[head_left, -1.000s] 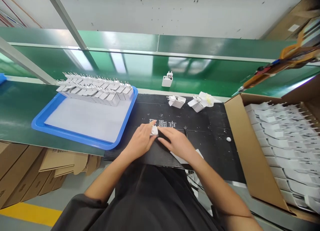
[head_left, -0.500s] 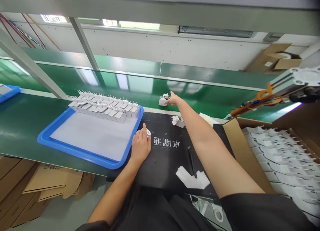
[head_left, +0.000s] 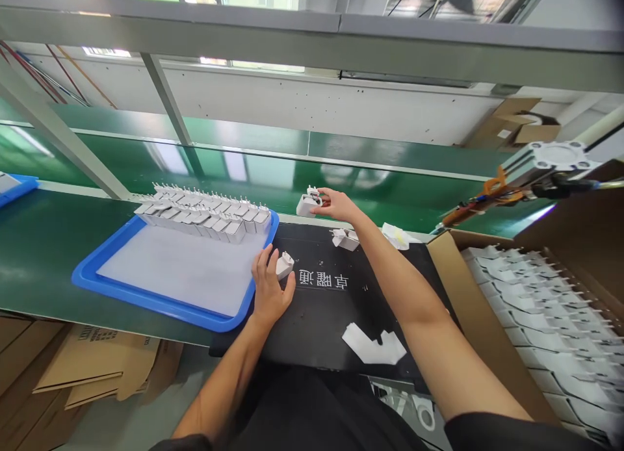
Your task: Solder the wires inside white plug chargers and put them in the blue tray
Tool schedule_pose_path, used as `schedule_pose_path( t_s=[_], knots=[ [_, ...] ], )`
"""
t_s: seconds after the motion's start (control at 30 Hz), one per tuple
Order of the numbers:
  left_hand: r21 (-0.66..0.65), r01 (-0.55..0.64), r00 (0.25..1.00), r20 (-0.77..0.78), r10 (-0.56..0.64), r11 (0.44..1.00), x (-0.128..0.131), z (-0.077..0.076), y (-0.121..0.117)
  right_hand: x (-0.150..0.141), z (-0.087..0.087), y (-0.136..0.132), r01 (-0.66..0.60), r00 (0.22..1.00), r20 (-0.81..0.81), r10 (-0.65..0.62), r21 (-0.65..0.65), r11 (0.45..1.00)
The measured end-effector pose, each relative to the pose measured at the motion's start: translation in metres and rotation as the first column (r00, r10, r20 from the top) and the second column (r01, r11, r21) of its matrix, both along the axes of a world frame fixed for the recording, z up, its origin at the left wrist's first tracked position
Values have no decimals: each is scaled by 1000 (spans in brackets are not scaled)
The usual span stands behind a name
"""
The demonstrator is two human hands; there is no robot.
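Note:
My left hand [head_left: 267, 285] rests on the black mat [head_left: 336, 308] beside the blue tray [head_left: 146, 295] and grips a small white charger plug [head_left: 285, 265]. Far out over the green belt edge, my right hand [head_left: 336, 204] is closed on another white charger plug [head_left: 307, 205] and lifts it off the belt. A double row of white plugs [head_left: 205, 214] stands along the tray's far side. One more loose plug [head_left: 347, 238] lies on the mat under my right forearm.
A cardboard box [head_left: 468, 314] at the right holds several rows of white plugs [head_left: 546, 314]. White film scraps [head_left: 373, 346] lie on the mat's near part, and a crumpled wrapper [head_left: 396, 235] at its far edge. The green conveyor belt [head_left: 390, 184] runs across behind. Flat cartons [head_left: 82, 366] lie below left.
My right hand reached out to the plug on the belt, closed on it and has drawn it slightly back. My left hand stayed by the tray with its plug.

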State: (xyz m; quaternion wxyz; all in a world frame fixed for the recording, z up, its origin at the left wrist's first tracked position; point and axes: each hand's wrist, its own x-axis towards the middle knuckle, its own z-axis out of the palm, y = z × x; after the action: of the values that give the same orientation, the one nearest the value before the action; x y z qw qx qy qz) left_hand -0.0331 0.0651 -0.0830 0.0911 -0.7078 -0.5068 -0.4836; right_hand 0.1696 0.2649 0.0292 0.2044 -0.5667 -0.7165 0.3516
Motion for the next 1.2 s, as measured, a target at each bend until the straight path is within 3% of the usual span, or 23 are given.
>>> schedule_pose_path(
  t_s=[0.1,0.2,0.27,0.33,0.4,0.47,0.53,0.57,0.63,0.7,0.77,0.83,0.97,1.07,1.2],
  knots=[
    [63,29,997,68,-33,998,1,22,-12,15,11,-62,-33,997,-58,42,141,990],
    [-69,230,956,200,-213,971,12,47,-23,29,14,-131,-82,990,-95,101,193,978],
    [-209,452,861,355,-363,867,23,59,-26,34,12,-169,-161,979,-81,185,240,957],
    [-320,641,737,508,-445,698,35,63,-26,37,8,-197,-225,968,-47,248,282,933],
    [-378,739,650,619,-442,557,44,61,-27,44,4,-215,-258,959,-36,280,293,921],
    [-403,767,612,693,-380,500,50,57,-30,62,-1,-224,-218,965,-76,252,304,927],
    [-410,778,586,748,-312,477,52,53,-35,91,-7,-223,-17,981,-171,88,380,925],
    [-407,787,567,774,-283,463,52,51,-38,110,-10,-219,212,959,-268,-92,465,860],
    [-383,817,513,824,-240,430,52,50,-43,151,-17,-201,492,863,-406,-301,539,683],
    [-348,840,460,864,-206,416,51,53,-48,190,-22,-174,653,756,-502,-419,548,522],
    [-334,843,439,880,-181,421,51,57,-52,221,-24,-143,765,643,-536,-547,473,437],
    [-349,827,458,873,-166,440,50,62,-55,239,-23,-114,779,627,-525,-575,438,450],
    [-398,799,502,854,-136,450,44,69,-61,242,-17,-82,686,726,-484,-488,472,553],
    [-408,807,485,871,-85,427,40,72,-64,230,-15,-80,624,778,-467,-421,497,603],
    [-422,807,474,880,-26,413,37,75,-65,218,-19,-92,600,796,-467,-385,523,606]
  ],
)
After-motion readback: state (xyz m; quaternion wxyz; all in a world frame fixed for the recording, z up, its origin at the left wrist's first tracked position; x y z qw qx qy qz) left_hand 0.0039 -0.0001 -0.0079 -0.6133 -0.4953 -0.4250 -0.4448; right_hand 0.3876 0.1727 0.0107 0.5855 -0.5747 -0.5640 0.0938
